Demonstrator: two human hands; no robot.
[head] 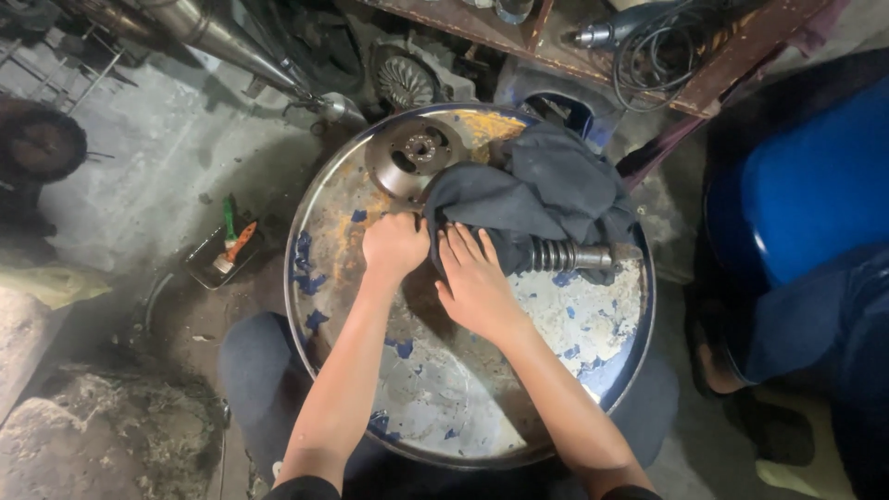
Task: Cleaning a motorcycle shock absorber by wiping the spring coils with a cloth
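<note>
**Bare arms, dark clothes**

Both forearms are bare from wrist to above the elbow. The left hand [395, 243] and the right hand [477, 282] wear no gloves, rings or watch. A dark sleeve edge [301, 488] shows at each upper arm. Dark blue-grey trousers [252, 370] cover the knees.

brush tray [220, 259], drill [611, 30], blue barrel [806, 185]

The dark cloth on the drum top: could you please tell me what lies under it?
From under the dark cloth a ribbed metal shaft sticks out to the right, on the drum top. Its other end is covered. The cloth's edge also overlaps the round metal disc.
</note>
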